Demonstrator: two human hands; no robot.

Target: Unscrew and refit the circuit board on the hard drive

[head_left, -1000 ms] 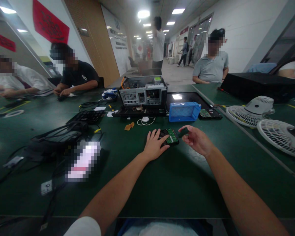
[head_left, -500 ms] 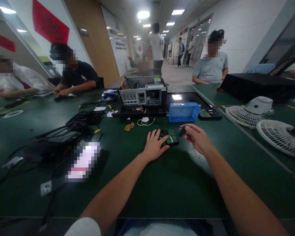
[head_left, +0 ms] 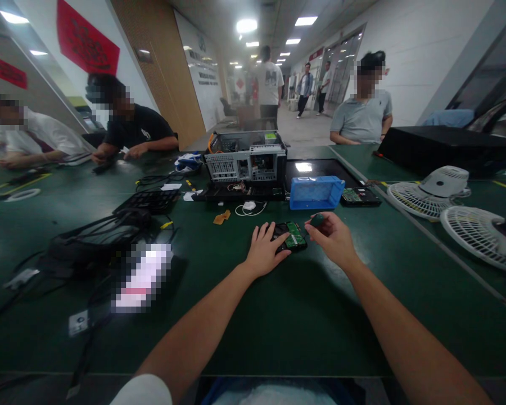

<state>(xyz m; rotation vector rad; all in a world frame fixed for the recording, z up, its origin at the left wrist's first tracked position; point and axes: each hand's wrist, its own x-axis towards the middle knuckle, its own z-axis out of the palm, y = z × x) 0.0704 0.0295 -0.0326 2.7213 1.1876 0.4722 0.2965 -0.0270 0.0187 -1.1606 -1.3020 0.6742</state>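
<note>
The hard drive (green circuit board up) is pinned flat on the green counter by the open left hand. Just beside it, a small dark tool is pinched in the closed right hand, near the blue bin.

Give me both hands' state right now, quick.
Left hand: open, fingers spread flat on the hard drive.
Right hand: closed, pinching a small dark tool beside the drive.

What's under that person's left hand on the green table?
A hard drive lies under the left hand, its green circuit board facing up. The fingers cover its left part, so that end cannot be seen.
</note>
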